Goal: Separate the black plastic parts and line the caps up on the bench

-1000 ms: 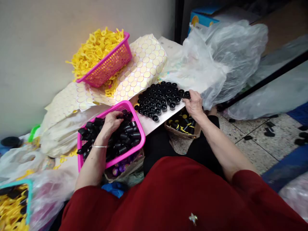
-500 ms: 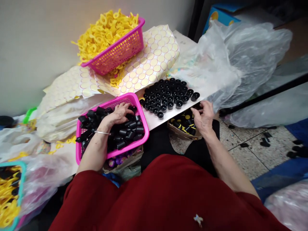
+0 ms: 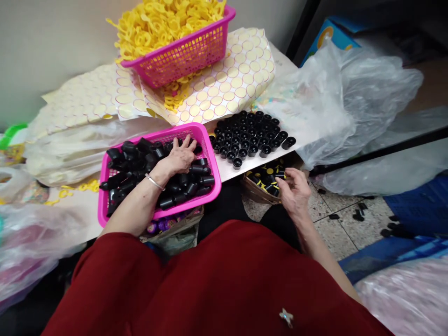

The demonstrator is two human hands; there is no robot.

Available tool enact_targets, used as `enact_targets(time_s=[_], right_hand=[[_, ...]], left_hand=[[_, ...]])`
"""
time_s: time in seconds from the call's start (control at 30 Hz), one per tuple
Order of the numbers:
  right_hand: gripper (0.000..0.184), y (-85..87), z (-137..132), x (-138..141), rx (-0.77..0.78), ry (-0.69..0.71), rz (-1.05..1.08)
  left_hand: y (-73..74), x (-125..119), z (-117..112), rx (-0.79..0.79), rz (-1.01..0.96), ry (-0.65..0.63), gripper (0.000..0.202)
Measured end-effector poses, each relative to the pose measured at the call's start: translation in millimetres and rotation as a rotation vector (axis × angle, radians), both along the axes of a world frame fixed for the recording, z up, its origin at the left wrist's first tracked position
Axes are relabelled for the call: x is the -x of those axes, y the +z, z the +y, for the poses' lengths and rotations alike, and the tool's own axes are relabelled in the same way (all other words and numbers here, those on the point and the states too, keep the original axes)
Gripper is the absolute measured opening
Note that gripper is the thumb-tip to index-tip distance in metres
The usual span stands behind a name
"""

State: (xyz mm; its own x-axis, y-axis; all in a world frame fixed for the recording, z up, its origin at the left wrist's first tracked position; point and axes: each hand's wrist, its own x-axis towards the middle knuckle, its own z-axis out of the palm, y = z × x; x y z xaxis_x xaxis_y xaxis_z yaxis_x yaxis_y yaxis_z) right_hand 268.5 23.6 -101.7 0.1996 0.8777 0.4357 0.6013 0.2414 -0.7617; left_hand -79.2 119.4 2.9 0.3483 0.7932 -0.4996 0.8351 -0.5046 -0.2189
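My left hand (image 3: 179,157) lies in a pink basket (image 3: 213,164) full of loose black caps (image 3: 133,163), fingers spread over them. My right hand (image 3: 296,187) hovers over a small brown box (image 3: 257,191) of black and yellow parts below the board's edge, fingers curled loosely; nothing shows in them. On the white board (image 3: 227,171) between my hands, black caps (image 3: 250,135) stand upright in a tight cluster.
A second pink basket (image 3: 189,53) heaped with yellow rings sits at the back on sheets of round stickers (image 3: 227,88). A big clear plastic bag (image 3: 336,98) lies to the right. Stray black caps (image 3: 357,215) dot the tiled floor.
My right hand has left the standing caps on the board and dropped down to the brown box. My left hand has stayed in the basket, its fingers spreading. The view has tilted down.
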Motion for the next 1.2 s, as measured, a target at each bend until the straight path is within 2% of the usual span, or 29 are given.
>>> enact_targets(time_s=[0.1,0.23,0.43,0.53,0.67,0.73,0.8,0.87,0.97,1.03,1.13,1.2], right_hand=[[0.024,6.7,-1,2,-0.003,0.012,0.031],[0.023,12.2,-4,0,0.002,0.004,0.055],[0.023,12.8,-8,-4,0.048,-0.027,0.09],[0.024,10.8,-10,-3,0.083,-0.013,0.115],[0.021,16.4,-6,7,0.088,0.025,0.132],[0.017,27.2,1,18,0.072,0.091,0.129],[0.012,43.1,11,36,0.031,0.205,0.121],[0.009,61.1,24,60,-0.041,0.352,0.116],[0.009,84.4,46,103,-0.175,0.567,0.131],[0.015,94.1,59,130,-0.229,0.661,0.137],[0.03,99.9,74,161,-0.204,0.687,0.139],[0.035,99.7,78,172,-0.148,0.67,0.159]], left_hand=[[1.8,-1,-2,-0.007,0.036,-0.034,0.048],[1.9,3,-5,-0.032,-0.044,-0.028,0.054],[12.6,16,-10,-0.211,-0.139,0.134,0.048],[24.4,28,-5,-0.218,-0.364,0.205,0.044],[35.1,40,-2,-0.163,-0.901,0.315,0.034],[35.1,39,-3,-0.043,-1.219,0.429,0.033],[31.9,32,-6,0.146,-1.51,0.547,0.038],[27.7,23,-9,0.316,-1.697,0.613,0.042],[23.1,10,-14,0.456,-1.819,0.629,0.047],[21.9,4,-17,0.477,-1.847,0.63,0.051],[21.9,1,-19,0.42,-1.842,0.621,0.06],[21.8,2,-19,0.395,-1.848,0.624,0.063]])
